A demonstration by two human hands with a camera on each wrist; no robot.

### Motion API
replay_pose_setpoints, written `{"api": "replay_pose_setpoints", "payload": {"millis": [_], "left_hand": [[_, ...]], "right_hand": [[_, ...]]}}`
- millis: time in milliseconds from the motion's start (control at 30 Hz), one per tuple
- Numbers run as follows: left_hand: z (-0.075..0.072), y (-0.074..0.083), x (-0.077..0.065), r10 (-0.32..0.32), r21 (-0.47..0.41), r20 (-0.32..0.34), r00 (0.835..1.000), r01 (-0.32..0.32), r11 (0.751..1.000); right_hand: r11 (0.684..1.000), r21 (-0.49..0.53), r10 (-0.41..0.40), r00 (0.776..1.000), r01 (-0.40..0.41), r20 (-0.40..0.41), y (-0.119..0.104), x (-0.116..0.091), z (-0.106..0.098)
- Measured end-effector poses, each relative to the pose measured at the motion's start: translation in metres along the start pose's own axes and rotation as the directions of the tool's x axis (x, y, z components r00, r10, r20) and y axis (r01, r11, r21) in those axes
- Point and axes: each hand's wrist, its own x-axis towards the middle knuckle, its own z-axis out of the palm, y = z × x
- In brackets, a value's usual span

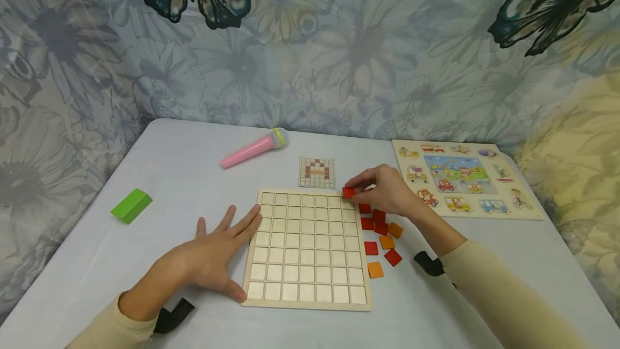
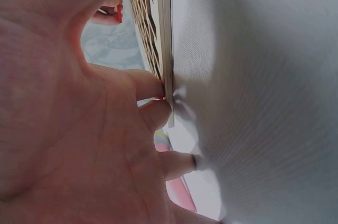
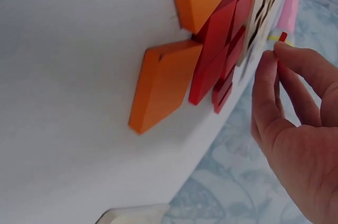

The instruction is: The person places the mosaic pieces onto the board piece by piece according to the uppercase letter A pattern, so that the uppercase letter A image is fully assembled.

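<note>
A square wooden grid board (image 1: 307, 304) lies flat in the middle of the table. Along its left edge my left hand (image 1: 213, 255) is spread, with fingertips and thumb touching the rim. In the left wrist view, fingers (image 2: 148, 84) of that hand meet the board's side. My right hand (image 1: 387, 190) pinches a red square tile (image 1: 348, 193) between thumb and fingers near the board's top right corner. In the right wrist view only a thin edge of this red tile (image 3: 282, 37) shows. Several red tiles (image 1: 371, 248) and orange tiles (image 1: 375, 270) lie right of the board.
Behind the board lies a small pattern card (image 1: 317, 172). A pink toy microphone (image 1: 252, 149) is at the back left, a green block (image 1: 131, 206) at the far left. The picture puzzle board (image 1: 465, 176) occupies the back right, before a flowered curtain (image 1: 310, 69).
</note>
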Motion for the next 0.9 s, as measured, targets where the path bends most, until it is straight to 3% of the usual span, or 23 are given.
{"api": "replay_pose_setpoints", "payload": {"millis": [533, 900], "left_hand": [[0.001, 0.0, 0.0, 0.007, 0.014, 0.014, 1.0, -0.007, 1.0], [0.001, -0.002, 0.001, -0.006, 0.003, 0.01, 1.0, 0.006, 1.0]], "right_hand": [[0.998, 0.061, -0.018, 0.999, 0.016, 0.031, -0.018, 0.015, 0.021], [0.988, 0.148, 0.032, 0.996, -0.044, 0.081, -0.035, 0.026, 0.037]]}}
